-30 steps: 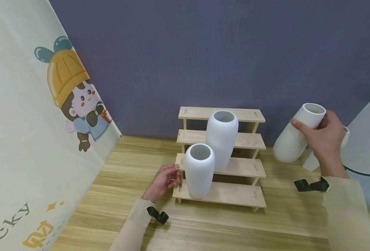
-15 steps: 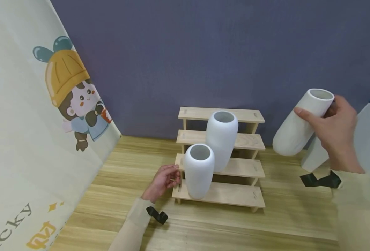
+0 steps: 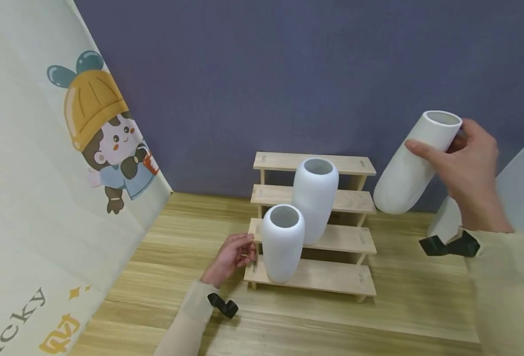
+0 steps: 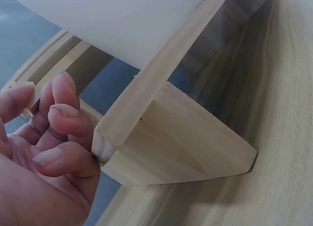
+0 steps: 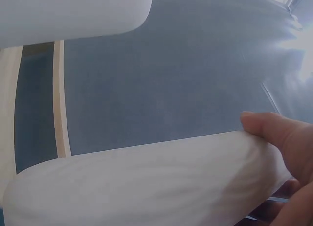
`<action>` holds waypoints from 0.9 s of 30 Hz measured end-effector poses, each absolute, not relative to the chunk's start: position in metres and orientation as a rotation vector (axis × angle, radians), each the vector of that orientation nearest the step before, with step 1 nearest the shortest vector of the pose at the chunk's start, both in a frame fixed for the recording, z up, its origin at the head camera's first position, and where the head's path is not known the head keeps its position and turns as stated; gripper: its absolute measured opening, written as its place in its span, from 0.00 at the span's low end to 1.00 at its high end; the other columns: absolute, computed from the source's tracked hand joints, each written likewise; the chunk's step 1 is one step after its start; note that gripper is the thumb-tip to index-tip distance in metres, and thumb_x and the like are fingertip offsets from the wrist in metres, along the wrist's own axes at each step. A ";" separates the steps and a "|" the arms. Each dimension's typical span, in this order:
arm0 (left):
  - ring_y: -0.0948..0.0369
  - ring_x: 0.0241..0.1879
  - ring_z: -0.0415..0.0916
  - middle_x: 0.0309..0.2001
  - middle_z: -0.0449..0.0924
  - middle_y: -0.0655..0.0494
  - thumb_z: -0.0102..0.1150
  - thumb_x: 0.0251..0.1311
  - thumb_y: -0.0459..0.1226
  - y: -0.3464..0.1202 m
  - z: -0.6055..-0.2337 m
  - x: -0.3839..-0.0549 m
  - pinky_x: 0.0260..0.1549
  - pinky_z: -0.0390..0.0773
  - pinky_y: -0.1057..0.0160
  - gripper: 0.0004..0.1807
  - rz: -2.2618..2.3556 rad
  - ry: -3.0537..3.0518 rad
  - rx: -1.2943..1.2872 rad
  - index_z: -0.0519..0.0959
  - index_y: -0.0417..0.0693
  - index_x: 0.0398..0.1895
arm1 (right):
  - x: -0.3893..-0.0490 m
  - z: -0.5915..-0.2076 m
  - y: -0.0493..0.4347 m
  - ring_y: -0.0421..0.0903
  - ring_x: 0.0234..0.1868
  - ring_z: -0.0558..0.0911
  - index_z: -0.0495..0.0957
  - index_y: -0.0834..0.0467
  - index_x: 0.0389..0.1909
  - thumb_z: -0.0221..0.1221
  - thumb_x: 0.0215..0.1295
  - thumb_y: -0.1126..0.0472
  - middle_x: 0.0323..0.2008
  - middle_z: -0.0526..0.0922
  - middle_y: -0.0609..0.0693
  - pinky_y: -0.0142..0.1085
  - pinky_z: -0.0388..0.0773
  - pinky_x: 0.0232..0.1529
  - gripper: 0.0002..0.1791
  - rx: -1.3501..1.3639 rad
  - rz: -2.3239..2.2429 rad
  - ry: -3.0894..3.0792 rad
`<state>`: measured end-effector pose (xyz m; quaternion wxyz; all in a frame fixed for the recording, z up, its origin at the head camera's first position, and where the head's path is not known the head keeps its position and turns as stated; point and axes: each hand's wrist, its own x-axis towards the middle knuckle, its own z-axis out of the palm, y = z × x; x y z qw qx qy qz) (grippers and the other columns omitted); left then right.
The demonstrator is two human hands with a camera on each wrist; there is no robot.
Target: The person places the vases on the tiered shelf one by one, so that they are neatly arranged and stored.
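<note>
My right hand [image 3: 473, 165] grips a white vase [image 3: 411, 170] near its mouth, thumb on the near side. The vase is tilted, mouth up to the right, raised beside the right end of a stepped wooden display stand [image 3: 333, 277]. In the right wrist view the held vase [image 5: 146, 182] fills the bottom. My left hand [image 3: 231, 257] pinches the left end of the stand's second step from the front; the left wrist view shows its other fingers [image 4: 68, 121] curled by the lowest step. Two white vases stand upright on the stand: a shorter vase [image 3: 283, 247] in front, a taller vase [image 3: 315, 198] behind.
Behind my right hand another white object [image 3: 446, 217] stands on the wood-grain tabletop [image 3: 191, 217], mostly hidden. A dark blue-grey backdrop [image 3: 244, 74] rises close behind the stand. On the left is a pale panel [image 3: 21, 173] with a cartoon figure.
The right hand has lifted the vase higher, going first slightly right, then back left toward the stand. The left hand and the two standing vases have stayed in place.
</note>
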<state>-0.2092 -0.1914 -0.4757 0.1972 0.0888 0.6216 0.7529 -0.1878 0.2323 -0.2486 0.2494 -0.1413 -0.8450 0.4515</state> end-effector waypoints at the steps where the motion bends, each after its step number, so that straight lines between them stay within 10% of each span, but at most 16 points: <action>1: 0.70 0.14 0.70 0.16 0.79 0.64 0.45 0.76 0.42 -0.192 -0.476 -0.209 0.12 0.58 0.73 0.23 2.105 1.740 0.247 0.77 0.53 0.19 | -0.187 -0.247 0.229 0.32 0.44 0.73 0.68 0.34 0.62 0.69 0.56 0.39 0.48 0.74 0.29 0.38 0.73 0.49 0.33 -0.384 1.233 -2.313; 9: 0.70 0.14 0.70 0.15 0.78 0.65 0.44 0.77 0.42 -0.198 -0.476 -0.204 0.12 0.57 0.73 0.23 2.077 1.753 0.238 0.77 0.54 0.19 | -0.185 -0.242 0.207 0.35 0.47 0.74 0.66 0.37 0.68 0.69 0.56 0.39 0.55 0.76 0.37 0.51 0.76 0.57 0.38 -0.322 1.260 -2.330; 20: 0.70 0.14 0.70 0.15 0.78 0.65 0.44 0.77 0.41 -0.193 -0.476 -0.208 0.12 0.57 0.72 0.23 2.091 1.763 0.227 0.77 0.54 0.19 | -0.208 -0.241 0.190 0.32 0.41 0.77 0.72 0.44 0.63 0.73 0.54 0.45 0.50 0.79 0.41 0.23 0.72 0.36 0.35 -0.163 1.259 -2.286; 27: 0.70 0.14 0.70 0.15 0.79 0.65 0.44 0.76 0.41 -0.187 -0.475 -0.213 0.12 0.57 0.72 0.23 2.111 1.761 0.219 0.77 0.54 0.19 | -0.228 -0.241 0.181 0.39 0.47 0.77 0.69 0.46 0.66 0.70 0.56 0.43 0.59 0.77 0.53 0.47 0.81 0.53 0.37 -0.104 1.279 -2.334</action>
